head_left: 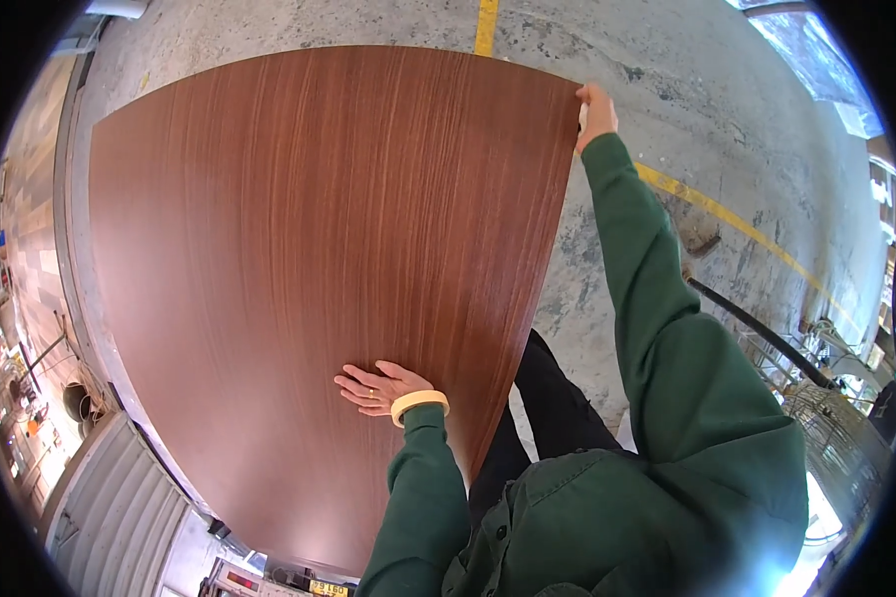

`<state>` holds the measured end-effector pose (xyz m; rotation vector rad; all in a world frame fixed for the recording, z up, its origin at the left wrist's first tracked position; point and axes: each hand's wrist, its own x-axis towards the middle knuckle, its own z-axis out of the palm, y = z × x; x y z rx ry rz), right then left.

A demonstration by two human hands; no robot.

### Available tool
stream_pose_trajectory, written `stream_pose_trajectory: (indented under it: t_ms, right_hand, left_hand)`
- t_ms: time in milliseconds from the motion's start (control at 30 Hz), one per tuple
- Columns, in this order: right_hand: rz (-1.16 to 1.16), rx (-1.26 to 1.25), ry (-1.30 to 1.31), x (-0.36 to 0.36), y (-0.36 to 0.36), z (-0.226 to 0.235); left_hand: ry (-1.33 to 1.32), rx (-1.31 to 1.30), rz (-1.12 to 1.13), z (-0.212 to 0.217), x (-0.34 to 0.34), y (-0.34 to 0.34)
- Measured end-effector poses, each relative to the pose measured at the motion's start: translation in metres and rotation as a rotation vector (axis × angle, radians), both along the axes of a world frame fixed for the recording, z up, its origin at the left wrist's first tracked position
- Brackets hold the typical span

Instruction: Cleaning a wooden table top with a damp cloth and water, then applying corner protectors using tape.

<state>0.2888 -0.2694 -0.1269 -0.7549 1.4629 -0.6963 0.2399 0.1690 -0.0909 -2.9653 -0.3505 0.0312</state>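
A large brown wood-grain panel fills the middle of the head view. My left hand lies flat on its near part, palm down with the fingers stretched out. Around that wrist sits a pale yellow ring that looks like a roll of masking tape. With my arm reaching far out, my right hand grips the panel's far right corner, its fingers curled at the edge. A small whitish bit shows by that palm, too small to name.
Grey concrete floor with a yellow line runs beyond and right of the panel. Wire-mesh items and a dark bar stand at the right. Corrugated light sheeting is at the lower left.
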Motion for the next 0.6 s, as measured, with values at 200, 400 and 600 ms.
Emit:
stream_pose_trajectory:
  t_ms: [200, 400, 600]
  right_hand:
    - [0.002, 0.023, -0.057, -0.009, 0.019, -0.009]
    - [0.067, -0.121, -0.013, -0.003, -0.006, -0.01]
    - [0.024, 0.057, -0.133, -0.013, 0.008, -0.021]
  left_hand:
    - [-0.021, -0.008, -0.012, 0.002, 0.001, 0.002]
    - [-0.021, 0.02, -0.006, 0.0, 0.0, -0.002]
    - [-0.003, -0.016, -0.009, 0.002, 0.0, 0.0]
